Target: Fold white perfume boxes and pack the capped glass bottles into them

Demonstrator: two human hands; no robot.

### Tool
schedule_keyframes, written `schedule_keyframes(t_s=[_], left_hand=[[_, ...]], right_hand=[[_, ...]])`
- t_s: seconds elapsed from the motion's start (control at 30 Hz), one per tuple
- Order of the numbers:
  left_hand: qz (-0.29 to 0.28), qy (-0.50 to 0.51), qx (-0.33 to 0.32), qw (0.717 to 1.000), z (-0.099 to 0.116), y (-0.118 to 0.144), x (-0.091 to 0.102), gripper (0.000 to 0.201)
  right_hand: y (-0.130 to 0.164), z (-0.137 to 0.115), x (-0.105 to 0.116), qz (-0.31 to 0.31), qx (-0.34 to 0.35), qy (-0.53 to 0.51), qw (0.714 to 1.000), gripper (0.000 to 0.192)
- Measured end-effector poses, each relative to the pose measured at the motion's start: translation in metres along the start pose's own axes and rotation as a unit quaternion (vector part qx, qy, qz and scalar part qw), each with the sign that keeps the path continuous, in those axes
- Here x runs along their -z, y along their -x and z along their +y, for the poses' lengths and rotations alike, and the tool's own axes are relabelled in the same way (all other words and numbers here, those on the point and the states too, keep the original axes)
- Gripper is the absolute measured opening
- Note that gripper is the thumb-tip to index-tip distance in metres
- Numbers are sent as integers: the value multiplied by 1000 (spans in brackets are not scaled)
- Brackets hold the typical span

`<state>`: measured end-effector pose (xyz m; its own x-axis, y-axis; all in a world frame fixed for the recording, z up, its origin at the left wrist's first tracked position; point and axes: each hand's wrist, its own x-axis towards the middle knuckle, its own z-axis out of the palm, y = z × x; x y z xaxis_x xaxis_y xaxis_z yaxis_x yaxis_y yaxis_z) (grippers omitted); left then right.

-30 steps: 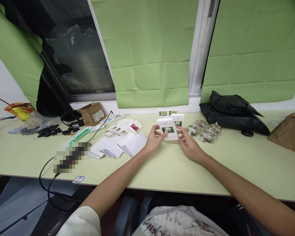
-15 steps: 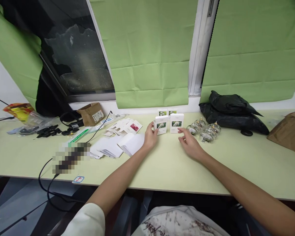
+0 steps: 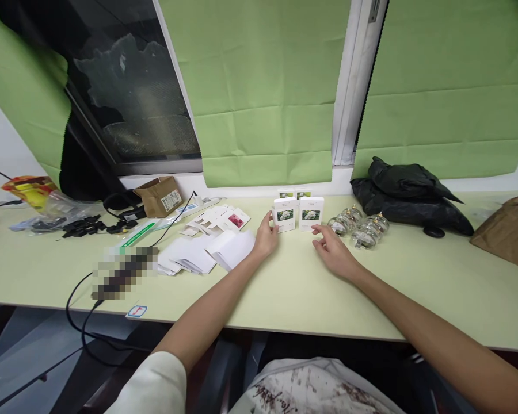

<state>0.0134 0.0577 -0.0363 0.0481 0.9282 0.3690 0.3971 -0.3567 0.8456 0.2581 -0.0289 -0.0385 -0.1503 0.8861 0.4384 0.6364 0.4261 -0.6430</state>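
Two small white boxes with a flower picture stand upright side by side on the pale green table point(image 3: 293, 287): the left box point(image 3: 284, 214) and the right box point(image 3: 311, 213). Two more like them point(image 3: 294, 194) stand behind, against the wall. My left hand point(image 3: 265, 238) rests on the table with its fingertips at the left box's side. My right hand point(image 3: 334, 250) lies flat and empty just in front of the right box, fingers apart. A cluster of small glass jars point(image 3: 358, 226) sits to the right of the boxes.
Flat white cartons point(image 3: 207, 256) lie left of my left hand. A black plastic bag point(image 3: 408, 198) sits at the back right, a brown paper bag point(image 3: 509, 230) far right. A small cardboard box point(image 3: 159, 195), cables and black parts fill the back left.
Both hands held one white box tilted in front of the others; it now stands upright beside the other box, my right hand has let go, my left stays at its side.
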Motion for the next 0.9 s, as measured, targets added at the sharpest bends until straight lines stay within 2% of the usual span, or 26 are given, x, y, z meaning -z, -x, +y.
schedule_keyframes(t_s=[0.43, 0.6, 0.67, 0.73, 0.9], left_hand=[[-2, 3, -2, 1000, 0, 2, -2, 68], [15, -78, -26, 996, 7, 8, 3, 67], [35, -163, -55, 984, 12, 12, 6, 68], [47, -265, -78, 960, 17, 15, 11, 68], [43, -438, -72, 895, 20, 26, 24, 60]], right_hand=[[2, -3, 2, -11, -11, -2, 1000, 42], [0, 0, 0, -8, -1, 0, 1000, 42], [0, 1, 0, -8, -1, -1, 1000, 42], [0, 1, 0, -10, -2, -2, 1000, 41], [0, 2, -1, -12, 2, -1, 1000, 40]])
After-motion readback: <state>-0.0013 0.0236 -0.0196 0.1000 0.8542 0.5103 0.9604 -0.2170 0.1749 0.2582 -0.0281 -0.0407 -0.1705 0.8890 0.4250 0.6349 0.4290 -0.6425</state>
